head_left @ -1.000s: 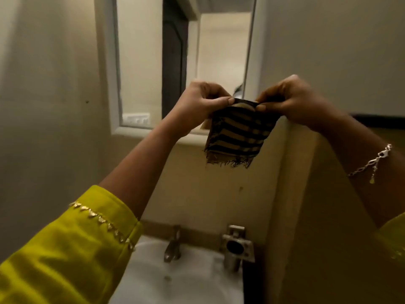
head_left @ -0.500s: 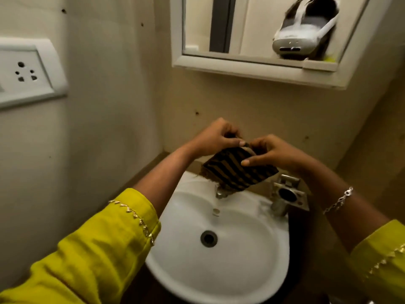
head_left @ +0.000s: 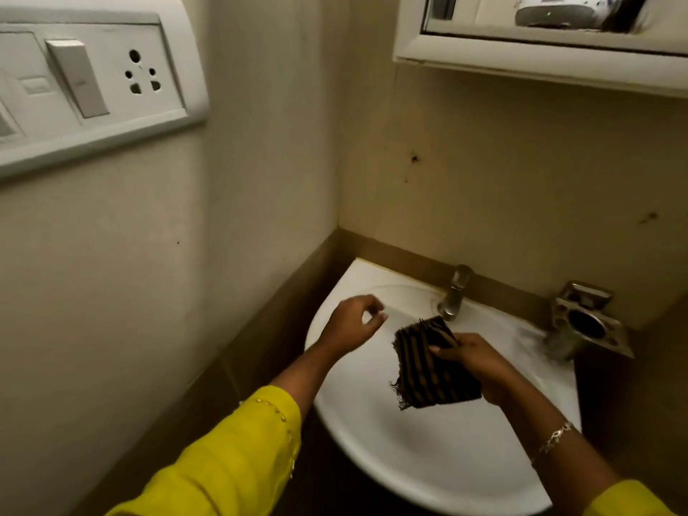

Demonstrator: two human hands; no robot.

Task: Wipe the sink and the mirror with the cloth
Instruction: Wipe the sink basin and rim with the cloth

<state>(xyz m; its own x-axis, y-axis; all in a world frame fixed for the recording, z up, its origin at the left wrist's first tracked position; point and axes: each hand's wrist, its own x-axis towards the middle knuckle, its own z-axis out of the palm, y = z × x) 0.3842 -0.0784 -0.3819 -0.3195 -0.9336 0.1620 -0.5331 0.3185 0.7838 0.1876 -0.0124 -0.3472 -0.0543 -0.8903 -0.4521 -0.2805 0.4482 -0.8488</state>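
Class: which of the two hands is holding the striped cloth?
The right hand, wearing the bracelet, grips the cloth; the left hand hovers empty.

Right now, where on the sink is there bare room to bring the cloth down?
The sink basin is bare below the cloth, toward the near rim, and between the hands. The back-right ledge is crowded: tap and metal holder.
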